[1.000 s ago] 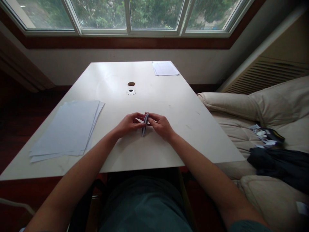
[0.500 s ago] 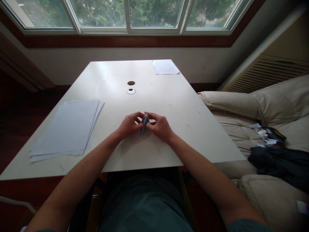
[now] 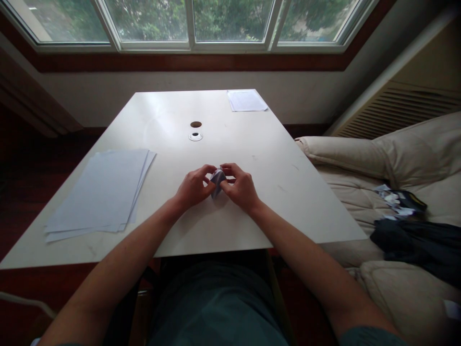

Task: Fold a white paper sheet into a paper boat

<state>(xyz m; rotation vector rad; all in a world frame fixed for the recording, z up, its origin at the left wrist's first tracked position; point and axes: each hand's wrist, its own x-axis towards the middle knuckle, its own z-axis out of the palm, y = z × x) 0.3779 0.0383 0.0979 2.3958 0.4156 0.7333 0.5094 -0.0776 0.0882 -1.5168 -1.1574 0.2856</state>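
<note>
Between my two hands, just above the near part of the white table (image 3: 173, 192), is a small piece of folded paper (image 3: 218, 178) with angled faces. My left hand (image 3: 196, 186) grips its left side, thumb in front and fingers bent behind. From the right, my right hand (image 3: 238, 186) pinches the other side in the same way, its thumb pressed on the near face. The fingertips hide parts of the paper's edges, and its lower tip points down toward the tabletop.
A stack of white sheets (image 3: 101, 187) lies on the table's left side, its edges uneven. More papers (image 3: 247, 100) rest at the far right corner. Behind a round hole (image 3: 196, 124) runs the window wall. A beige sofa (image 3: 342, 163) with dark cloth (image 3: 414, 245) stands on the right.
The folded paper has widened between my hands, from a narrow upright shape to a broader one with faces spread apart. My right fingers have shifted slightly up and away from the left ones.
</note>
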